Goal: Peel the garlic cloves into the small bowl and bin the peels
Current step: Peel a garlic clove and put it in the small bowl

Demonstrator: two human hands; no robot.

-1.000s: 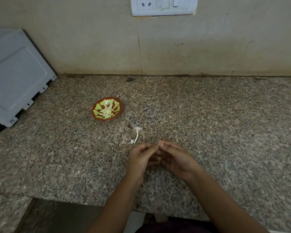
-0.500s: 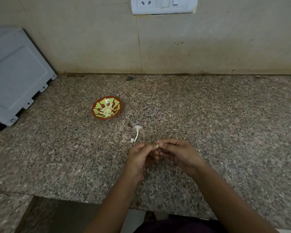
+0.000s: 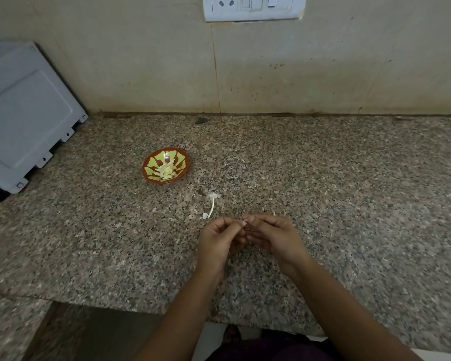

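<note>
Clove (image 3: 244, 223): pinched between both sets of fingertips, too small to tell its long axis.
Bowl (image 3: 164, 181): ahead and to my left, well apart; my left hand (image 3: 219, 241) is nearer.
Left hand: curled, pinching the clove.
Right hand (image 3: 274, 235): curled, pinching it too, probably picking skin.

Peeled cloves (image 3: 166, 171) in bowl (image 3: 151, 176), stalk (image 3: 212, 206) right-front of it.
</note>
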